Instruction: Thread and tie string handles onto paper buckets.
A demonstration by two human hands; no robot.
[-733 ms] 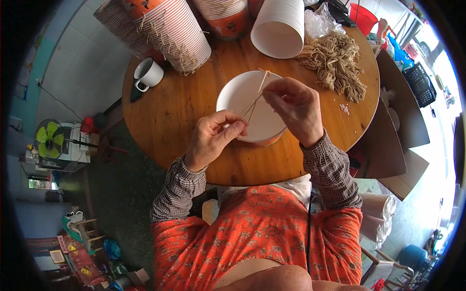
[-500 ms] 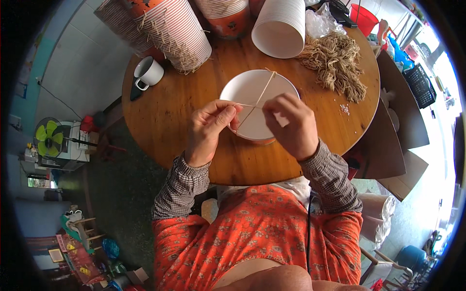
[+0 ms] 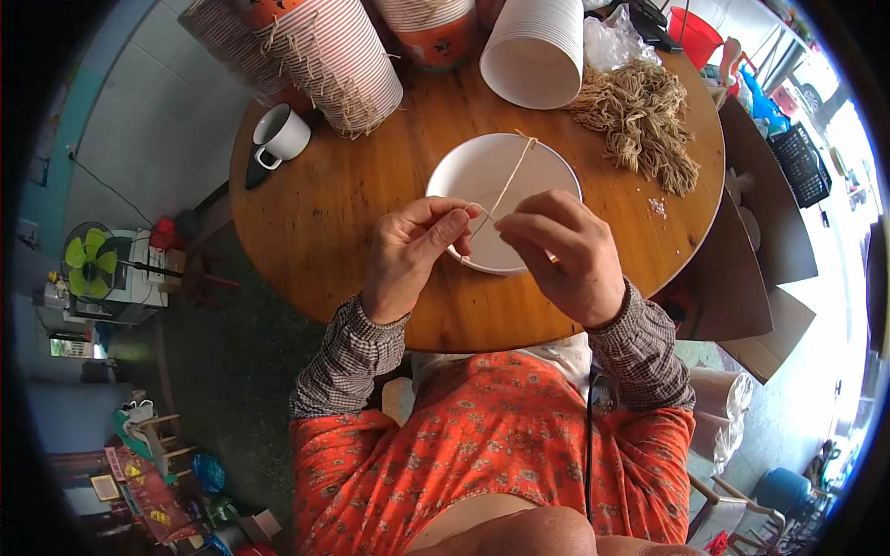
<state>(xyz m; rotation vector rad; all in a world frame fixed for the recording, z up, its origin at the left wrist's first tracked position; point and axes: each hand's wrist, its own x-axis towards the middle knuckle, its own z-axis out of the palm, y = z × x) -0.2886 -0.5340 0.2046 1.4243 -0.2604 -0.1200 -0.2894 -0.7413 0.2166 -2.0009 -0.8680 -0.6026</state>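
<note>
A round white paper bucket (image 3: 472,167) stands on the table before me, its mouth facing up. A thin tan string (image 3: 510,179) runs across the mouth from a knot at the far rim toward the near left rim. Over the near left side of the bucket, my left hand (image 3: 408,250) is closed, pinching a small loop of the string between thumb and forefinger. My right hand (image 3: 577,255), above the near right rim, pinches the string close to the left fingertips. The exact crossing of the strands is partly hidden by my fingers.
Tall nested stacks of striped buckets (image 3: 338,65) with strings stand at the far left. A white bucket stack (image 3: 533,69) lies on its side at the back, beside a heap of tan strings (image 3: 644,120). A white mug (image 3: 283,137) sits at the left edge of the wooden table (image 3: 324,199).
My right hand has lowered slightly, and its fingers now pinch the string near my left hand. The string between the hands has curled into a small loop. The bucket has shifted slightly right.
</note>
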